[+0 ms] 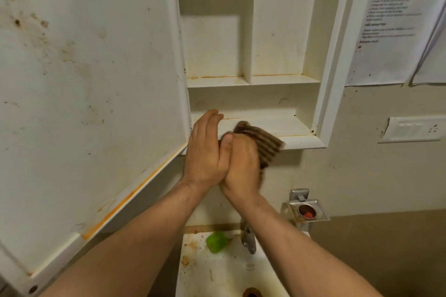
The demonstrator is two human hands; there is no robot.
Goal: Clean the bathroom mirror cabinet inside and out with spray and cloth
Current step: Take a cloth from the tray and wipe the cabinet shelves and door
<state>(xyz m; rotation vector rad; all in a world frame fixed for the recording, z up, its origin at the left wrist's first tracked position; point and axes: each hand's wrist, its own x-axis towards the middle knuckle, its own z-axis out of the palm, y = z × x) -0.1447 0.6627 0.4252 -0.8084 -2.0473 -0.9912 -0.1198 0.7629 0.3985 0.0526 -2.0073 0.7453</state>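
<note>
The white cabinet (321, 94) hangs open on the wall, its shelves bare and marked with rust-coloured stains. Its door (84, 94) swings out to the left, the inner face spotted with brown dirt. A brown striped cloth (265, 142) lies on the front lip of the bottom shelf. My right hand (241, 161) is closed on the cloth, thumb up. My left hand (205, 149) presses flat against the right hand, fingers straight and reaching to the door's lower corner. No spray bottle is in view.
Below, a stained white sink (217, 270) carries a green soap bar (216, 242) and a metal tap (248, 239). A steel holder (309, 210) is fixed at the right. Printed paper sheets (395, 21) and a switch plate (412, 129) sit on the right wall.
</note>
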